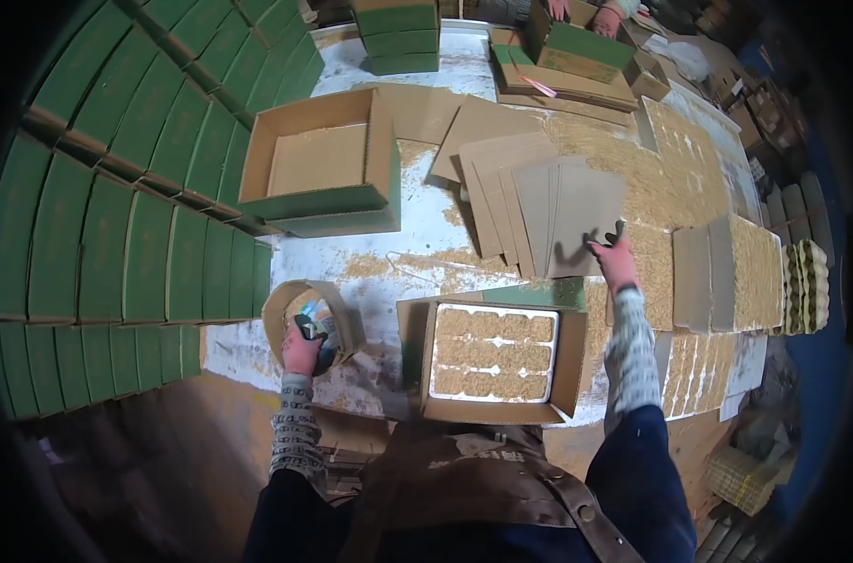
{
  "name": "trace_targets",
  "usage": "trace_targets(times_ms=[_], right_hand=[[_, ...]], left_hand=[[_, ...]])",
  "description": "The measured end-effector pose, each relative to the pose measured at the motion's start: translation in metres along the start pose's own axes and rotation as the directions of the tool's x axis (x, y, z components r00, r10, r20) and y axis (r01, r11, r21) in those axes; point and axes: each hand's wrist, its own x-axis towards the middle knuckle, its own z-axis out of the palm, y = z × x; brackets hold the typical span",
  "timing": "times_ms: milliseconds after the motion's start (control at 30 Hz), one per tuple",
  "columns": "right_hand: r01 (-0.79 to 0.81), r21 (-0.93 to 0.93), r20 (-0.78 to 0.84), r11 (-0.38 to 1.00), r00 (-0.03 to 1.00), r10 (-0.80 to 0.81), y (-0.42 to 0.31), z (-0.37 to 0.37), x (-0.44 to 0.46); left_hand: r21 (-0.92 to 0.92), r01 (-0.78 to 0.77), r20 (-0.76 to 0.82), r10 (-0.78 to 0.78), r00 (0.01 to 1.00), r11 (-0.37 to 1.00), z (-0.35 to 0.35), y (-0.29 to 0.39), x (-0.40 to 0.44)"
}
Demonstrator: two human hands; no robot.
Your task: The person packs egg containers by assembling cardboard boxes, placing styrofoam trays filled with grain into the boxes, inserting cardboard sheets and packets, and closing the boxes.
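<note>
My left hand (301,351), with dark finger coverings, reaches into a round cardboard tub (349,319) holding shiny, colourful small packets. Its fingers curl among them; what they grip is unclear. My right hand (616,261) is open, thumb and finger spread, at the lower right edge of the fanned grey cardboard sheets (586,202). It appears to hold nothing. Between my arms stands an open carton (572,361). Inside lies a white tray (494,368) with rows of cavities covered in tan, grainy filling.
Stacked green boxes (98,253) wall off the left. Another open carton (379,159) stands behind the tub. Brown sheets (487,178) lie beside the grey ones. Filled trays (750,272) stand at right. Another person's hands (606,21) touch a green box (576,52) at the far side.
</note>
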Motion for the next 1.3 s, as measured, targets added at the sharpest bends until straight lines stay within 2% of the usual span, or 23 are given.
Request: trace_targets(times_ms=[67,100,133,200,267,333,400,433,533,600,700,767,800,833,867,900,1000,1033,1100,1133,1200,1233,1300], right_hand=[[0.037,-0.427,-0.113,0.903,0.989,-0.094,0.122,0.046,0.086],[-0.146,-0.439,-0.040,0.887,0.989,0.143,0.090,0.040,0.081],[-0.175,-0.576,-0.180,0.798,0.980,0.085,0.093,0.052,0.086],[-0.301,-0.511,-0.272,0.805,0.945,0.181,0.035,0.049,0.062],[-0.033,0.068,-0.024,0.997,0.999,0.035,0.146,0.060,0.129],[0.077,0.163,-0.112,0.984,0.992,-0.059,0.109,0.051,0.098],[0.072,0.177,-0.032,0.982,0.997,-0.067,0.110,0.034,0.091],[0.194,0.143,-0.098,0.970,0.978,-0.182,0.097,0.024,0.077],[0.161,0.290,-0.101,0.944,0.985,-0.137,0.066,-0.024,0.031],[0.333,0.379,-0.151,0.864,0.943,-0.297,0.050,-0.051,0.001],[0.423,0.097,-0.243,0.901,0.888,-0.390,0.037,-0.082,-0.050],[0.553,-0.129,-0.270,0.823,0.779,-0.566,0.022,-0.084,-0.092],[0.606,-0.372,-0.195,0.703,0.689,-0.698,-0.008,-0.079,-0.123],[0.701,-0.326,-0.126,0.635,0.633,-0.764,-0.029,-0.068,-0.145],[0.770,-0.336,-0.020,0.543,0.571,-0.821,-0.052,-0.057,-0.164],[0.810,-0.276,0.102,0.517,0.560,-0.822,-0.061,-0.042,-0.180],[0.934,-0.273,0.443,0.232,0.336,-0.831,-0.061,-0.005,-0.220],[0.924,-0.295,0.576,0.242,0.374,-0.727,-0.040,0.005,-0.230],[0.899,-0.229,0.684,0.373,0.421,-0.596,0.027,0.037,-0.231],[0.867,-0.164,0.710,0.471,0.435,-0.554,0.054,0.045,-0.233],[0.826,-0.158,0.852,0.541,0.391,-0.348,0.035,0.053,-0.223],[0.806,-0.159,0.902,0.571,0.354,-0.248,0.024,0.055,-0.217],[0.704,-0.071,0.805,0.707,0.458,-0.376,0.017,0.022,-0.213]], left_hand=[[-0.080,0.028,-0.058,-0.033,0.998,0.996,0.000,0.005,-0.003],[-0.099,0.047,-0.067,-0.054,0.996,0.994,-0.010,0.011,-0.006],[-0.112,0.071,-0.082,-0.080,0.993,0.991,-0.021,0.011,-0.008],[-0.139,0.101,-0.071,-0.112,0.991,0.985,-0.027,-0.007,-0.006],[-0.068,0.089,-0.197,-0.101,0.975,0.994,-0.044,-0.002,-0.015],[-0.089,0.197,-0.126,-0.208,0.970,0.976,-0.053,-0.005,-0.013],[-0.145,0.249,-0.175,-0.272,0.946,0.958,-0.040,-0.033,-0.007],[-0.152,0.231,-0.169,-0.256,0.952,0.961,-0.043,-0.033,-0.008],[-0.118,0.201,-0.140,-0.217,0.966,0.972,-0.054,-0.031,-0.012],[-0.018,0.220,-0.106,-0.221,0.970,0.975,-0.059,-0.028,-0.014],[0.136,-0.222,-0.312,0.254,0.916,0.966,-0.084,0.014,-0.031],[0.160,-0.480,-0.550,0.482,0.682,0.862,-0.090,0.074,-0.050],[0.029,-0.780,-0.504,0.683,0.529,0.625,-0.100,0.122,-0.056],[0.060,-0.873,-0.394,0.815,0.424,0.483,-0.081,0.151,-0.070],[-0.287,-0.849,-0.352,0.776,0.524,0.444,-0.052,0.186,-0.094],[0.040,-0.953,-0.044,0.953,0.299,0.301,-0.057,0.222,-0.119],[0.050,-0.877,0.027,0.877,0.480,0.479,-0.026,0.205,-0.143],[0.071,-0.849,0.043,0.849,0.527,0.523,-0.019,0.200,-0.141],[0.176,-0.785,0.071,0.787,0.612,0.594,-0.046,0.199,-0.140],[0.159,-0.730,-0.049,0.743,0.667,0.665,-0.049,0.188,-0.139],[-0.173,-0.583,-0.106,0.573,0.812,0.794,-0.018,0.160,-0.135],[-0.229,-0.590,-0.135,0.575,0.807,0.774,-0.011,0.157,-0.134],[-0.333,-0.608,-0.206,0.574,0.793,0.721,-0.005,0.154,-0.125]])
